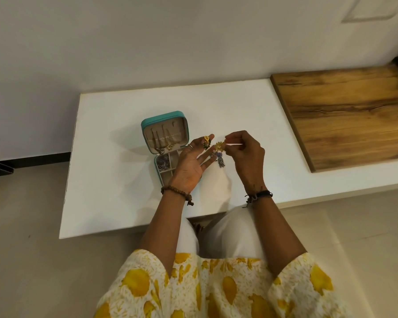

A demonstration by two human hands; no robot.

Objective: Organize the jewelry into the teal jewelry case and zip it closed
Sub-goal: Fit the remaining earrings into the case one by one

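Observation:
The teal jewelry case (pixel 147 122) lies open on the white table (pixel 115 175), lid tilted back, with chains hanging in the lid and silver pieces in a left compartment. My left hand (pixel 191 164) hovers palm-up over the case's right side, a gold and green earring (pixel 206 141) resting on its fingers. My right hand (pixel 245 152) pinches a gold earring with purple and silver dangles (pixel 219 149) just right of the left fingers. The case's right half is hidden by my left hand.
A wooden board (pixel 345 115) lies on the table's right end. A white wall stands behind the table. My knees in white trousers (pixel 230 230) press against the table's front edge.

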